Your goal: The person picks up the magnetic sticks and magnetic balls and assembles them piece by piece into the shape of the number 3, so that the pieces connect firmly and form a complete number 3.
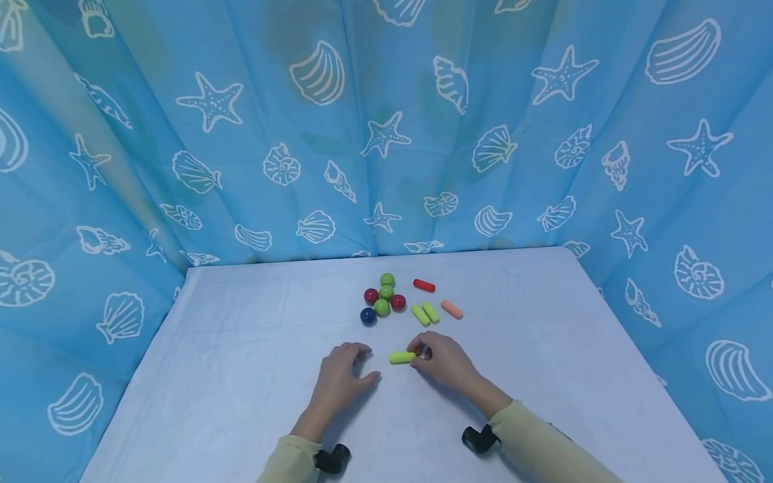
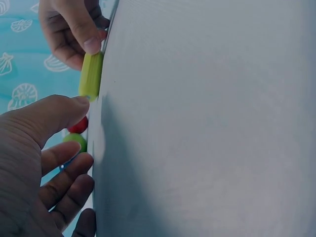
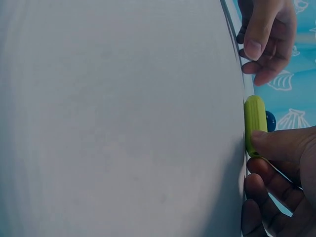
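Note:
My right hand pinches the right end of a short, ribbed yellow-green stick between thumb and fingers, close over the white table. In the right wrist view the thumb presses on the stick's side near one end. To the left, my left hand is held with fingers spread and bent a little, nothing between them. A gap separates it from the stick in the head view. Farther back lie two more yellow-green sticks, an orange stick and a red stick.
Left of the loose sticks is a cluster of small balls: green, dark red and dark blue. The white-covered table ends at a blue curtain with shell prints, at the back and both sides.

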Demonstrator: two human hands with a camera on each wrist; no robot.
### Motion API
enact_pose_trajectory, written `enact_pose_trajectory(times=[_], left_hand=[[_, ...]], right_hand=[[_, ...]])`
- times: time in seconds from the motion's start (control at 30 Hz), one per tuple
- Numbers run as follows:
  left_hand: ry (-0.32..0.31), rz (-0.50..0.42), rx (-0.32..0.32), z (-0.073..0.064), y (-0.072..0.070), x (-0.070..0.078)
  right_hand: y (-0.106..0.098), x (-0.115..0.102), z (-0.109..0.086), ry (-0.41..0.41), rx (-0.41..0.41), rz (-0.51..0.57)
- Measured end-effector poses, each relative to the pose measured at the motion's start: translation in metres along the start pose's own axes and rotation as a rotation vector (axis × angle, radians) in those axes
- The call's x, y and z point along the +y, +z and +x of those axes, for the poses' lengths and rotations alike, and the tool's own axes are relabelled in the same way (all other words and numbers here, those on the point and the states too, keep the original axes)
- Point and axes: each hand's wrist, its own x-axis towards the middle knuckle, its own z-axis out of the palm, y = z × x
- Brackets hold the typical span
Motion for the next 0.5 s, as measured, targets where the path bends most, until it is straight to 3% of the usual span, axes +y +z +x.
enact_pose_trajectory(times=[0.5], left_hand=[[0.041,-0.002,-0.015,0.0020,0.0055,0.0076]], right_hand=[[0.0059,-0.0095,-0.0044,-0.037,-0.031,-0.009]])
